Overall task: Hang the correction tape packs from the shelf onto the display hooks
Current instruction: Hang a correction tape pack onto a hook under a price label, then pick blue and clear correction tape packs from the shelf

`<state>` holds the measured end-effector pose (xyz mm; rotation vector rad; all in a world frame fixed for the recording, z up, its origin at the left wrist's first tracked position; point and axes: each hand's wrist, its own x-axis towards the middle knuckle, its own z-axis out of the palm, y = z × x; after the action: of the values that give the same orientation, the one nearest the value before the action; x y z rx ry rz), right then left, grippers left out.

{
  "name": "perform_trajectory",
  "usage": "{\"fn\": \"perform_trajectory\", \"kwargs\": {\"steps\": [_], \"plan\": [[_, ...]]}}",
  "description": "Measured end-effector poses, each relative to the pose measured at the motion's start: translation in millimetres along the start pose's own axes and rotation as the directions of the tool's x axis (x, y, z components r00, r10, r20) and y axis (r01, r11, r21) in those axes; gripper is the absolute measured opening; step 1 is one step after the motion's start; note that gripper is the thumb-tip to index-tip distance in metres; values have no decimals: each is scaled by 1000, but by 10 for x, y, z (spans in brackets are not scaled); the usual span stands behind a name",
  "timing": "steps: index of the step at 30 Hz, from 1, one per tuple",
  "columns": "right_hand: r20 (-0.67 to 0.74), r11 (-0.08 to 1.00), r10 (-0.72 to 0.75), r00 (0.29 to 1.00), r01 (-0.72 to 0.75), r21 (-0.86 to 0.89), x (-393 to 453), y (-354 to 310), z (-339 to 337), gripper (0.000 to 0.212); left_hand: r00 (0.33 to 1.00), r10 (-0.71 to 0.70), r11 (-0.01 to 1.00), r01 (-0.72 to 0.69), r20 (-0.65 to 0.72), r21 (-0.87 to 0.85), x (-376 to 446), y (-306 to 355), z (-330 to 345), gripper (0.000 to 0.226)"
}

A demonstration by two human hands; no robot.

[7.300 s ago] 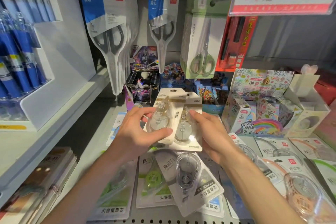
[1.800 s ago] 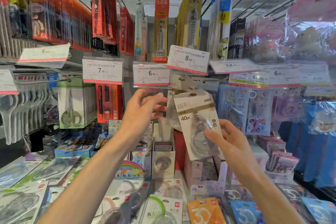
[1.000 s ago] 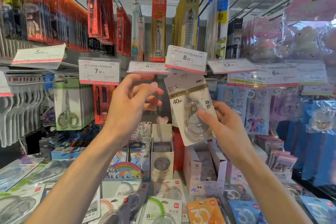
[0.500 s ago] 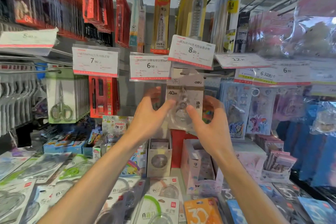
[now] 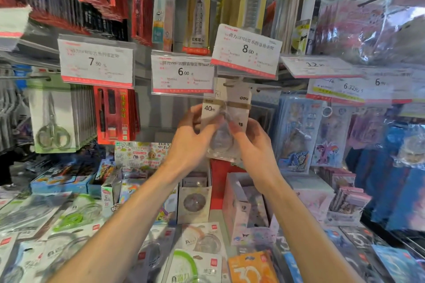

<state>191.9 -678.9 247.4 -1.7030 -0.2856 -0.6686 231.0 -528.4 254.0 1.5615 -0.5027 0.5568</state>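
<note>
Pack (image 5: 226, 119) is held from both sides: left hand (image 5: 192, 142) grasps its left edge, right hand (image 5: 253, 145) its right edge, thumbs pressed on the clear blister at the front. Both hands are closed on the pack; nothing released.

Location: pack is raised upright just above the grip, with its top tucked under the 8.00 tag (image 5: 247, 51). Hook (image 5: 264, 88) runs past the card top, directly above the grip. Whether the hang hole is already threaded cannot be told; the frame is blurred there.

Progress, judged: this pack is at the seating stage, not confirmed hung. Well below the grip, more packs (image 5: 197, 240) lie flat on the shelf (image 5: 215, 213), so most of the job looks outstanding.

Legible text:
- On the held pack: "40m" at upper left, "deli" at upper right.
- Tag above the grip: "8.00".
- 6.00 tag (image 5: 182, 72), up and left of the grip.
- 7.90 tag (image 5: 96, 62), further left.
- Right of the grip, tags read "12" and "6.32"; the rest is too blurred.
- Orange pack (image 5: 249, 267) far below the grip shows "30".
</note>
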Motion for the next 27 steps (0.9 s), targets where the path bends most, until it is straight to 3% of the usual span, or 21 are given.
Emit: {"fn": "perform_trajectory", "kwargs": {"steps": [5, 12, 18, 23, 27], "plan": [[5, 994, 91, 996, -90, -58, 15, 37, -32, 53, 1000, 2, 1000, -2, 2, -22, 45, -31, -2, 29], [-41, 970, 215, 976, -208, 129, -464, 191, -411, 43, 996, -85, 996, 83, 42, 34, -380, -32, -330, 36], [-92, 919, 336, 937, -305, 251, -1284, 256, -677, 15, 981, -186, 982, 184, -59, -37, -1157, 31, -611, 12], [-12, 870, 420, 907, -399, 291, -2018, 339, -793, 13, 959, -233, 970, 216, -163, -113, -2017, 173, -679, 22], [41, 847, 435, 900, -424, 320, -2557, 460, -858, 14, 908, -322, 945, 289, -269, -153, -2724, 252, -710, 9]]}}
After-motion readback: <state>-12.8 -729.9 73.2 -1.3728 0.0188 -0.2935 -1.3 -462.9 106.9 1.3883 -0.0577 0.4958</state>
